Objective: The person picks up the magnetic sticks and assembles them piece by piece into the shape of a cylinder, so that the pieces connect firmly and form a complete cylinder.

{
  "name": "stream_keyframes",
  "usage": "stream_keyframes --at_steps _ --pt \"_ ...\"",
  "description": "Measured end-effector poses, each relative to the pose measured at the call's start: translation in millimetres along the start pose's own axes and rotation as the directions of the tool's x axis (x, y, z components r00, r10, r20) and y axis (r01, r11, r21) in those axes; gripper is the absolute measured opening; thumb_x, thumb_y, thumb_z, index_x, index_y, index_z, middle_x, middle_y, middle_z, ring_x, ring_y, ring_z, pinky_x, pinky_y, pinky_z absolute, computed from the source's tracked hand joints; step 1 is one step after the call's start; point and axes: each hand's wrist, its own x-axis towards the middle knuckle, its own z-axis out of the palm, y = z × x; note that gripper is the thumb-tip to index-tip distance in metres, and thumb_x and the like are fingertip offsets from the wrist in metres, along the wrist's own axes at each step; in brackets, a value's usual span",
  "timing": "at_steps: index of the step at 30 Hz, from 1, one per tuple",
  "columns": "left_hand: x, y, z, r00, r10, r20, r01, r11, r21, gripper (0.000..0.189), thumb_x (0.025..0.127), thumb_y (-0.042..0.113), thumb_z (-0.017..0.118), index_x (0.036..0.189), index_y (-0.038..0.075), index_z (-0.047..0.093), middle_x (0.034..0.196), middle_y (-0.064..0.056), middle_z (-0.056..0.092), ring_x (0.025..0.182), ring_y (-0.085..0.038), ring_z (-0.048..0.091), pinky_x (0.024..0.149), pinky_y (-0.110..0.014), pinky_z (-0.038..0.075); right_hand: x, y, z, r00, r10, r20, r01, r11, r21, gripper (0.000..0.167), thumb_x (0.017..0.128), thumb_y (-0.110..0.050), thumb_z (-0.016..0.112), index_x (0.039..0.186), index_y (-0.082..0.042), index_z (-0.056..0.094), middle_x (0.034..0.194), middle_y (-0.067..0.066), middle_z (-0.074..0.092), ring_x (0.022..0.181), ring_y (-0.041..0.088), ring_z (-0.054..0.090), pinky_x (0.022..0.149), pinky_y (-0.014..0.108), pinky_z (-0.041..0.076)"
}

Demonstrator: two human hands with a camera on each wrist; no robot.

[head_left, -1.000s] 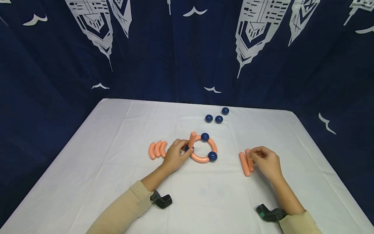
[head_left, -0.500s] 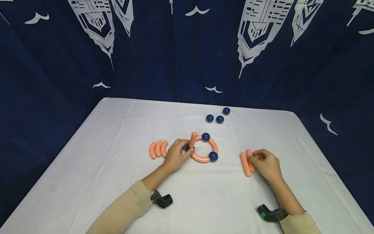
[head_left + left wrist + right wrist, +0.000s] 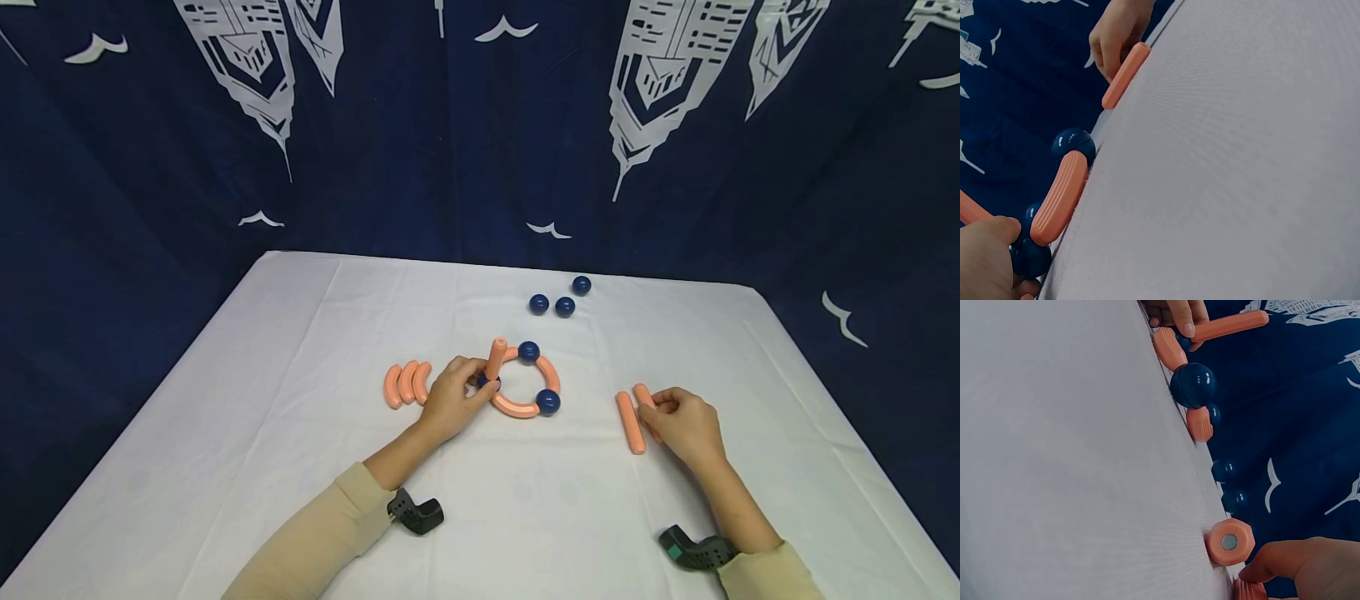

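My left hand (image 3: 448,402) pinches a blue ball (image 3: 1030,257) at the left of a ring on the table. From that ball an orange straight stick (image 3: 495,358) rises, tilted slightly. The ring is made of orange curved sticks (image 3: 516,409) joined by blue balls (image 3: 548,402). On the right, my right hand (image 3: 688,427) pinches an orange straight stick (image 3: 643,397) between thumb and fingers, its lower part hidden by the hand. Just left of it lies a second straight stick (image 3: 631,423), whose end shows a grey metal disc in the right wrist view.
Three orange curved sticks (image 3: 407,382) lie side by side left of the ring. Behind the ring sit three loose blue balls (image 3: 565,307). A white cloth (image 3: 540,517) covers the table, and a dark blue patterned curtain (image 3: 450,167) hangs at its far edge.
My right hand has shifted its stick slightly right, widening the gap to the other straight stick. My left hand stays on the ball.
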Motion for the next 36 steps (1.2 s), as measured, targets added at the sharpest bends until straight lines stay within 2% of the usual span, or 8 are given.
stream_keyframes --at_steps 8,11,16,23,32,36 --pt "-0.1 1.0 -0.5 1.0 -0.002 -0.001 0.002 1.0 0.004 0.025 0.092 0.02 0.069 0.113 0.007 0.067 0.096 -0.006 0.058 0.084 -0.017 0.057 0.076 -0.031 0.05 -0.9 -4 -1 1.0 0.003 -0.026 -0.002 0.999 0.034 0.031 0.088 -0.021 0.068 0.1 0.007 0.065 0.077 0.008 0.061 0.065 0.018 0.052 0.052 0.028 0.042" --pt "-0.2 0.8 -0.2 1.0 0.0 -0.002 0.0 1.0 0.006 0.025 0.092 0.02 0.07 0.113 0.007 0.067 0.096 -0.005 0.058 0.084 -0.017 0.057 0.076 -0.032 0.05 -2.2 -8 -3 0.999 -0.011 -0.044 0.015 0.997 0.073 0.032 0.088 -0.024 0.069 0.101 0.006 0.065 0.079 0.008 0.062 0.066 0.016 0.053 0.052 0.026 0.043" --pt "-0.3 0.9 -0.1 1.0 0.003 -0.005 -0.003 1.0 0.011 0.025 0.092 0.02 0.069 0.113 0.007 0.067 0.096 -0.005 0.058 0.084 -0.017 0.057 0.076 -0.032 0.05 -6.6 -21 -7 0.999 -0.024 -0.027 0.028 0.986 0.165 0.036 0.09 -0.026 0.069 0.106 0.006 0.064 0.086 0.01 0.063 0.071 0.013 0.055 0.056 0.022 0.046" --pt "0.0 1.5 -0.2 1.0 -0.004 -0.005 0.004 1.0 0.01 0.025 0.091 0.02 0.07 0.113 0.007 0.067 0.096 -0.005 0.057 0.084 -0.017 0.057 0.076 -0.032 0.05 -8.4 -40 -2 0.999 -0.051 -0.017 0.053 0.958 0.283 0.031 0.089 -0.021 0.068 0.107 0.004 0.065 0.087 0.009 0.063 0.073 0.009 0.058 0.062 0.02 0.048" --pt "-0.5 0.8 -0.2 1.0 0.0 0.002 0.0 1.0 0.002 0.025 0.092 0.02 0.069 0.113 0.006 0.067 0.096 -0.006 0.057 0.084 -0.017 0.058 0.076 -0.032 0.05 -6.5 -59 11 0.993 -0.111 -0.041 0.118 0.927 0.356 0.022 0.087 -0.013 0.068 0.103 0.003 0.066 0.084 0.007 0.062 0.072 0.01 0.056 0.062 0.018 0.047" --pt "0.1 0.0 -0.3 1.0 0.004 0.0 -0.004 1.0 -0.004 0.025 0.092 0.02 0.069 0.113 0.007 0.067 0.097 -0.006 0.058 0.084 -0.017 0.058 0.076 -0.032 0.05 -5.2 -68 18 0.987 -0.148 -0.058 0.159 0.892 0.424 0.02 0.085 -0.007 0.069 0.101 0.005 0.066 0.083 0.008 0.062 0.071 0.008 0.055 0.063 0.015 0.046"
